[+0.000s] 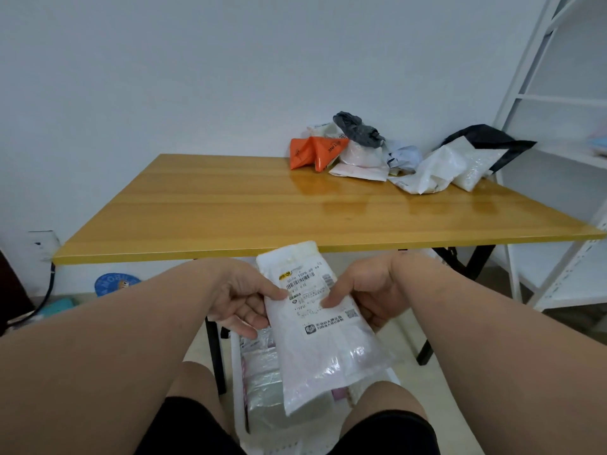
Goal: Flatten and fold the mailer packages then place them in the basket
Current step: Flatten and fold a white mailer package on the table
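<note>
A folded white mailer [323, 333] with a shipping label hangs in front of the table's near edge, above my knees. My left hand [244, 298] pinches its left edge with the thumb on top. My right hand [368, 292] grips its right edge the same way. Below it, between my legs, stands a white basket [238, 382] holding several flattened mailers. A pile of crumpled mailers [394, 156] lies at the far right of the wooden table [230, 205], among them an orange one [313, 152], a dark grey one [356, 128] and a black-and-white one [469, 156].
A white metal shelf rack [558, 159] stands right of the table. On the floor at left lie a black cable [46, 295] and a blue round object [113, 284]. Black table legs [215, 353] flank the basket.
</note>
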`<action>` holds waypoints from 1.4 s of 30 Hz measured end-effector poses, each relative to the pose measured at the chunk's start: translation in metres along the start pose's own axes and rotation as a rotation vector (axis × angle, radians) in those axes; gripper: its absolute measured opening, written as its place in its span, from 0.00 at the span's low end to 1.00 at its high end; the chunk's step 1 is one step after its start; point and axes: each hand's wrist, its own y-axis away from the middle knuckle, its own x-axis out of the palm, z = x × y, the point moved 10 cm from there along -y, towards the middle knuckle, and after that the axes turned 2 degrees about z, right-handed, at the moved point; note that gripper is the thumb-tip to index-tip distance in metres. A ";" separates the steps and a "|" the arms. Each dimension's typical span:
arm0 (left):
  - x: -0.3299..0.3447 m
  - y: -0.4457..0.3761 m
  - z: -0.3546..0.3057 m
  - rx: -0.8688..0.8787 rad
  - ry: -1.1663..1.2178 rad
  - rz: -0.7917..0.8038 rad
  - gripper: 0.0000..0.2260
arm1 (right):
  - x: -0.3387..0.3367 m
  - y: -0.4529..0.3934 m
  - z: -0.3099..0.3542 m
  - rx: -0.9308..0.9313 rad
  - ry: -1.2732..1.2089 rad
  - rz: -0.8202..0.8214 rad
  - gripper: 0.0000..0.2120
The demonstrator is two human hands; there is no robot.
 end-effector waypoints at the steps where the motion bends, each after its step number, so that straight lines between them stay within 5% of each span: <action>1: 0.003 -0.002 0.005 -0.032 -0.019 0.025 0.14 | 0.002 -0.002 -0.004 0.017 -0.009 0.018 0.12; 7: 0.006 -0.025 0.015 -0.052 -0.002 -0.026 0.14 | -0.006 -0.028 -0.024 0.083 -0.066 -0.059 0.11; 14: 0.001 -0.066 -0.002 0.124 0.123 -0.120 0.06 | -0.039 -0.070 -0.022 -0.074 -0.113 -0.294 0.19; 18: 0.004 -0.093 -0.003 0.117 0.134 -0.125 0.14 | -0.051 -0.099 -0.033 -0.056 -0.084 -0.314 0.25; 23: 0.012 -0.146 0.001 0.024 0.037 -0.071 0.40 | -0.064 -0.140 -0.051 0.030 -0.013 -0.259 0.33; 28: 0.024 -0.193 -0.004 -0.022 -0.007 0.001 0.39 | -0.086 -0.174 -0.067 0.111 0.056 -0.255 0.46; 42: 0.046 -0.266 -0.011 -0.102 -0.134 0.039 0.40 | -0.122 -0.225 -0.099 0.191 0.217 -0.252 0.43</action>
